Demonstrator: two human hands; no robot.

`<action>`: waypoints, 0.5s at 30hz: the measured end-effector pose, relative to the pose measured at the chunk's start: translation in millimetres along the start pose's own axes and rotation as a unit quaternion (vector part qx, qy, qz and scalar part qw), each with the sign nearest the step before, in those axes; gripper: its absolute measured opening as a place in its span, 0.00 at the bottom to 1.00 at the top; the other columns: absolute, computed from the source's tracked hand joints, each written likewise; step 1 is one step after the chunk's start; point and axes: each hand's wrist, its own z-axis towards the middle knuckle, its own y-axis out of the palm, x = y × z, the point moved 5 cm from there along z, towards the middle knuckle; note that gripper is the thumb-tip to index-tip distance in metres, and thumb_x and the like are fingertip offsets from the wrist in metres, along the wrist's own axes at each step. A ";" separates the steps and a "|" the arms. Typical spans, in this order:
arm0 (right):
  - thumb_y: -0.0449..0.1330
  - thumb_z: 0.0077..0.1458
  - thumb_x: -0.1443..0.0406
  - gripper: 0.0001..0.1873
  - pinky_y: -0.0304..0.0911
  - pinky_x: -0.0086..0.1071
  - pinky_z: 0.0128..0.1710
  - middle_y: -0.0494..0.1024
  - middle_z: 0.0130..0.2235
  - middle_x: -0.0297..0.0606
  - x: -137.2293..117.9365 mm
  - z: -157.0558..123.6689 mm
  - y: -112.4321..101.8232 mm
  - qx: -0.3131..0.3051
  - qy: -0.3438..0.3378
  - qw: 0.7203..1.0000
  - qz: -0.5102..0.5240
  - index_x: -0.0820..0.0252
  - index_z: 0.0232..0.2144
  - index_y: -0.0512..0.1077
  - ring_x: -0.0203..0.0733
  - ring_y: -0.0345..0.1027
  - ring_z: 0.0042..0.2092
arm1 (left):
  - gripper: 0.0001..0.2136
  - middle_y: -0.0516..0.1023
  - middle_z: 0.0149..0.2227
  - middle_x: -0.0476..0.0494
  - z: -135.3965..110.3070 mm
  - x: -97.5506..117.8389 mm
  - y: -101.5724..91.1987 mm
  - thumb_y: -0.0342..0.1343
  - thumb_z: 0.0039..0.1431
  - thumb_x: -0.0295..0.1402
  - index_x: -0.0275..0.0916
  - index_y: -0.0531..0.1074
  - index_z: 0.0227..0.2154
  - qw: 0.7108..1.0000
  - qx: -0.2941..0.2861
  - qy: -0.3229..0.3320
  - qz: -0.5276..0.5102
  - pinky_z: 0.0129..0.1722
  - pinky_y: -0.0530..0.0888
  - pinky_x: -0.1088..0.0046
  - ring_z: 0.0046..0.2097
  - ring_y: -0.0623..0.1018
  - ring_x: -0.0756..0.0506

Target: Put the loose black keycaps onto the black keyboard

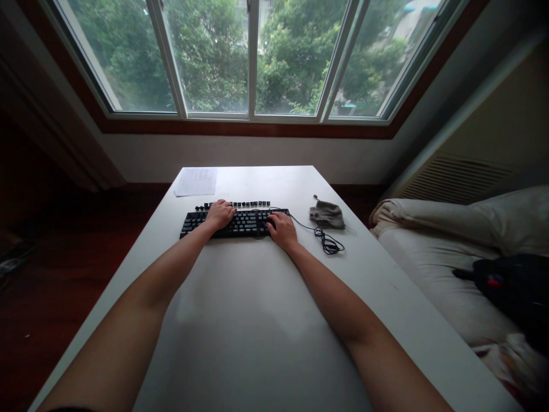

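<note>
1. black keyboard (240, 223) lies flat across the middle of the white bench (257, 320), well out from the person.
2. left hand (220, 214) rests palm down on the keyboard's upper left, fingers curled over the keys, gripping nothing.
3. right hand (282, 230) sits on the keyboard's right end, loosely bent, clutching nothing.
4. a row of loose keycaps (251, 203) lines up just behind the keyboard.
5. coiled cable (328, 245) and grey cloth (327, 215) lie right of the keyboard; a paper sheet (196, 181) behind it, to the left.
</note>
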 end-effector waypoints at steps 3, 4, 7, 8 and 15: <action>0.57 0.65 0.61 0.17 0.57 0.50 0.64 0.74 0.59 0.47 0.3 0.1 -0.2 -0.004 0.001 1.000 0.001 0.56 0.53 0.76 0.54 0.64 0.62 | 0.22 0.82 0.51 0.40 2.5 -1.2 4.7 0.43 0.73 0.43 0.43 0.84 0.39 1.000 -0.009 0.009 0.000 0.56 0.68 0.60 0.55 0.73 0.40; 0.57 0.65 0.61 0.17 0.57 0.50 0.64 0.74 0.59 0.47 0.4 0.2 -0.2 -0.005 0.001 1.000 0.001 0.56 0.53 0.76 0.54 0.64 0.62 | 0.23 0.82 0.50 0.40 3.5 -1.8 6.1 0.43 0.73 0.43 0.42 0.84 0.38 1.000 -0.012 0.010 0.000 0.57 0.68 0.60 0.54 0.73 0.40; 0.57 0.65 0.61 0.17 0.57 0.49 0.64 0.74 0.59 0.47 0.7 0.3 0.0 -0.004 0.001 1.000 0.001 0.56 0.53 0.76 0.54 0.64 0.62 | 0.23 0.82 0.50 0.39 6.5 -3.4 9.3 0.43 0.73 0.44 0.42 0.84 0.39 1.000 -0.018 0.017 -0.001 0.57 0.68 0.61 0.53 0.74 0.41; 0.57 0.65 0.61 0.16 0.57 0.50 0.64 0.75 0.59 0.47 0.8 0.3 0.2 -0.003 0.001 1.000 0.001 0.56 0.53 0.76 0.54 0.64 0.62 | 0.23 0.82 0.50 0.39 7.4 -3.7 10.1 0.43 0.73 0.44 0.42 0.84 0.40 1.000 -0.020 0.019 -0.001 0.56 0.68 0.61 0.53 0.73 0.41; 0.57 0.66 0.61 0.16 0.57 0.49 0.64 0.75 0.59 0.47 1.3 0.4 0.5 0.003 -0.002 1.000 0.001 0.56 0.53 0.76 0.54 0.64 0.62 | 0.21 0.82 0.51 0.42 9.8 0.2 8.6 0.44 0.73 0.44 0.45 0.83 0.41 0.999 -0.040 0.035 -0.007 0.55 0.68 0.62 0.54 0.73 0.41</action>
